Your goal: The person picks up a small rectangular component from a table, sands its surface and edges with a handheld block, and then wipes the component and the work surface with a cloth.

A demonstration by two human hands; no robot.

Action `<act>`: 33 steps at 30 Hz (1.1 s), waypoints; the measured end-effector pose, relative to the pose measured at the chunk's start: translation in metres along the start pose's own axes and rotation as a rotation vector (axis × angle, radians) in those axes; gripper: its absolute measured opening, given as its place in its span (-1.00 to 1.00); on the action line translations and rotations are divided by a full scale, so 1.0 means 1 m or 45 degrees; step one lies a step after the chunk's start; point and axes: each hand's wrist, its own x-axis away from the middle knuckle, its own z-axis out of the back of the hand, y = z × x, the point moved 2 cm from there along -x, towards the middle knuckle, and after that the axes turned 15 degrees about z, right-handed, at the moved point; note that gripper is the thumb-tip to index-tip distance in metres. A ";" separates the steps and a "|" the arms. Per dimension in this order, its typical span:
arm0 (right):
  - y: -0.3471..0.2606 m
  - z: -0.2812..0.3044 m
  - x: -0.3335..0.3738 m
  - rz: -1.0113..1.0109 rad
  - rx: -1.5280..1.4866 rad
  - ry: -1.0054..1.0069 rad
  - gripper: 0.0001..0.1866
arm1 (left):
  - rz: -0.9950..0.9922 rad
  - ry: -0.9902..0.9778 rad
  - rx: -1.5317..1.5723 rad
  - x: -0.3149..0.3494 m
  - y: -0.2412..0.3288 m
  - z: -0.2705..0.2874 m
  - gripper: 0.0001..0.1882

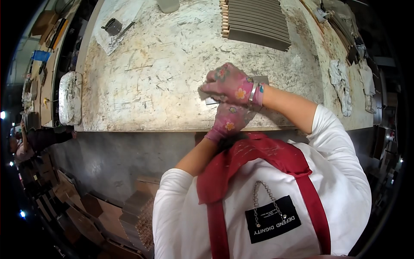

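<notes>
Both my hands wear pink flowered gloves and are crossed near the front edge of the worktable [151, 86]. My right hand [228, 84] lies over the left, its fingers curled, with a metal band around its wrist. A small greyish edge shows by its fingertips; what it is, I cannot make out. Below it is my left hand [233, 121], whose fingers are hidden by my right hand and wrist. A flat grey piece [261, 80] lies on the table beneath my hands, mostly covered.
A row of long grey-brown strips [258, 23] lies at the far right. Far left, a dark small container [113, 26] rests on stained paper. A whitish padded block [70, 98] stands at the left edge, crumpled white cloth [340, 86] at the right. Stacked boards [133, 220] stand below left.
</notes>
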 end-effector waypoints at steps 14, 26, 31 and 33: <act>0.033 0.005 -0.009 -0.105 0.072 0.201 -0.69 | -0.127 0.249 -0.142 -0.003 0.001 0.005 -0.50; 0.021 0.012 -0.008 0.028 -0.018 0.123 -0.77 | 0.008 0.039 -0.141 -0.008 0.009 0.013 -0.56; 0.018 0.011 -0.006 -0.182 0.097 0.125 -0.77 | -0.111 0.293 -0.141 -0.005 0.010 0.012 -0.61; 0.014 0.013 -0.006 -0.130 0.054 0.259 -0.79 | -0.098 0.205 -0.179 -0.004 0.010 0.008 -0.59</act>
